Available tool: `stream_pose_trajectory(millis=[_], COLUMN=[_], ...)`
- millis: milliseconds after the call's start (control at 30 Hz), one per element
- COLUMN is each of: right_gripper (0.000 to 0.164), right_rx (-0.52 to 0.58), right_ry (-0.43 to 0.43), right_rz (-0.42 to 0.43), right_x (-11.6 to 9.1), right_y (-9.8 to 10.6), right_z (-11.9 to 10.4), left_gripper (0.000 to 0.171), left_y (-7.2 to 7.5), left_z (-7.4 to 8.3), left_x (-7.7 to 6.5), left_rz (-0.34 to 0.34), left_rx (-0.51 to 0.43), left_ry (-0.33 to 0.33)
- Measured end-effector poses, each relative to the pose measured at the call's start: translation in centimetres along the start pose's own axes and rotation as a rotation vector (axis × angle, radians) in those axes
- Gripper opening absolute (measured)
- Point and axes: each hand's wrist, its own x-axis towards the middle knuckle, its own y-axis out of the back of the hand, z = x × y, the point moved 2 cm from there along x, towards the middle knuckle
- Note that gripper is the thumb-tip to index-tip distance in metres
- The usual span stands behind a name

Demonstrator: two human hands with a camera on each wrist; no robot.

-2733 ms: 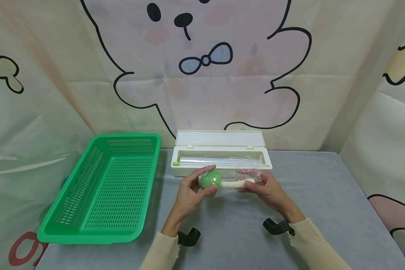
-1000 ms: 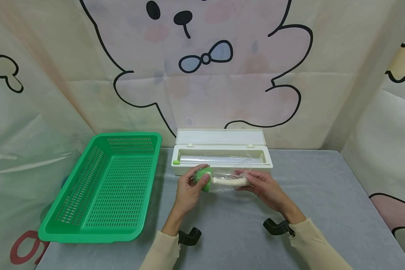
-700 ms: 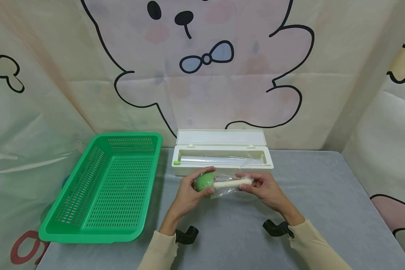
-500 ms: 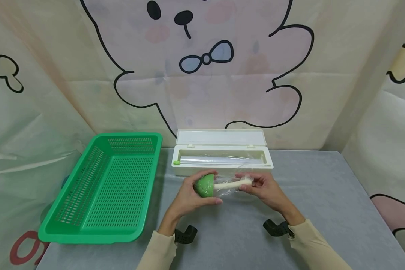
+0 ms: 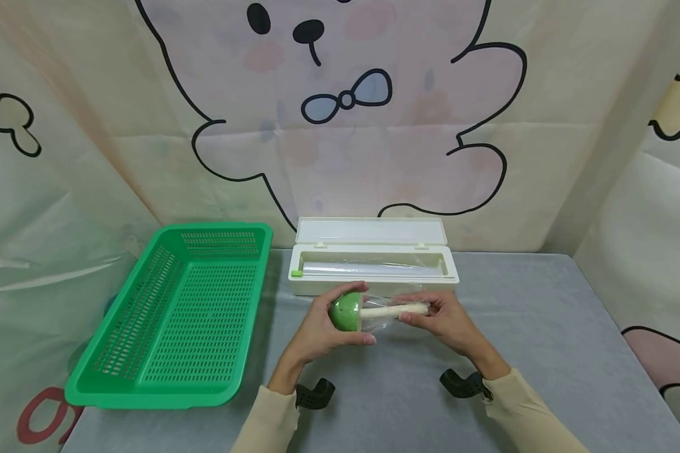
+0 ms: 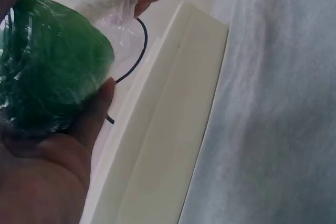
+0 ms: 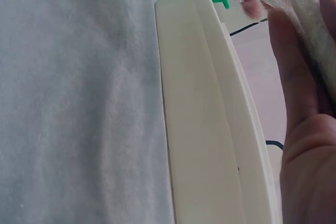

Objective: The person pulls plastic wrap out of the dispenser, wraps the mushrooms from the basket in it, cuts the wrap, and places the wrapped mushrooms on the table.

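Note:
A toy mushroom with a green domed cap [image 5: 344, 313] and a long white stem [image 5: 393, 310] is wrapped in clear cling film [image 6: 123, 35]. My left hand [image 5: 324, 324] cups the cap, index finger above and thumb stretched out below it. The left wrist view shows the film creased over the cap in the palm [image 6: 47, 182]. Thumb and fingers of my right hand [image 5: 444, 319] pinch the wrapped stem near its end. Both hands are held just in front of a white cling film box [image 5: 374, 287], whose lid [image 5: 371, 231] stands raised.
Inside the box lies a film roll [image 5: 368, 269], with a green slider [image 5: 296, 274] at the left of its rim. To the left is a green perforated basket [image 5: 240, 352] on the grey tabletop [image 5: 408, 409]. A printed cloth [image 5: 340, 163] hangs behind.
The film, loose around the stem earlier, now lies closer to it. My left thumb has come off the cap's face to below it, and the mushroom has shifted slightly right since a second ago.

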Motion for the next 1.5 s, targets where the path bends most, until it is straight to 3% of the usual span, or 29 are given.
stream_pose_trajectory(millis=[100, 267, 400, 633, 700, 833, 967, 1167, 1267, 1500], right_gripper=[0.036, 0.035, 0.028, 0.028, 0.031, 0.036, 0.032, 0.027, 0.034, 0.042], right_rx=[0.009, -0.070, -0.120, -0.019, -0.024, -0.042, -0.026, 0.017, -0.010, -0.134], right_ry=[-0.006, 0.066, 0.099, 0.006, 0.002, 0.044, 0.071, -0.007, -0.052, -0.056], right_rz=[-0.021, -0.072, -0.065, -0.047, -0.046, -0.054, -0.060, -0.040, -0.022, 0.014], right_x=[0.0, 0.1, 0.1, 0.3, 0.3, 0.1, 0.1, 0.3, 0.4, 0.4], right_y=[-0.1, -0.6, -0.8, -0.6, -0.7, -0.9, -1.3, -1.3, -1.3, -1.2], right_z=[-0.1, -0.4, -0.5, -0.3, -0.4, -0.5, -0.4, -0.3, -0.2, -0.3], left_gripper=[0.067, 0.038, 0.039, 0.063, 0.056, 0.034, 0.037, 0.063, 0.066, 0.055], left_y=[-0.1, -0.6, -0.8, -0.3, -0.3, -0.6, -0.7, -0.6, -0.6, -0.7], left_z=[-0.1, -0.3, -0.3, 0.1, 0.1, 0.1, 0.0, -0.1, -0.2, 0.0], left_x=[0.0, 0.3, 0.4, 0.3, 0.4, 0.6, 0.7, 0.7, 0.7, 0.8], left_rz=[0.015, 0.114, 0.148, 0.087, 0.102, 0.161, 0.169, 0.137, 0.138, 0.191], left_rx=[-0.003, -0.022, -0.066, -0.022, -0.020, -0.014, 0.003, 0.006, -0.029, -0.030], left_ry=[0.010, 0.109, 0.164, 0.063, 0.054, 0.105, 0.129, -0.023, -0.056, -0.027])
